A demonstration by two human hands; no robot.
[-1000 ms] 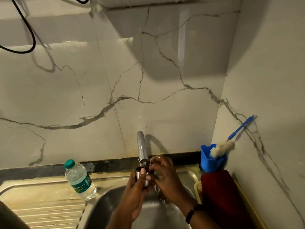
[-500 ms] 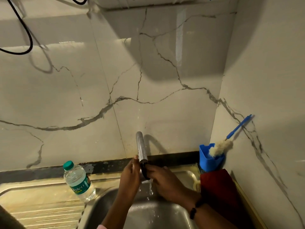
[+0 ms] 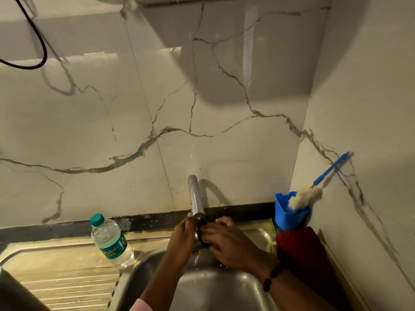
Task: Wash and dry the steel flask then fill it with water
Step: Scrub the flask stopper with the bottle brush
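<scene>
Both hands raised together, left hand (image 3: 182, 237) upright, right hand (image 3: 226, 242) fingers curled.

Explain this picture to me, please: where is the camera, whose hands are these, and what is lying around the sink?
There is no machine here. The camera sits on a person's head, looking forward and down. The left hand and right hand meet under the steel tap, over the sink. Between them they hold a small dark object, mostly hidden, so I cannot say which part of the flask it is. On the draining board stands a plastic water bottle with a green cap. At the right, a blue holder keeps a bottle brush, next to a dark red cloth.
</scene>
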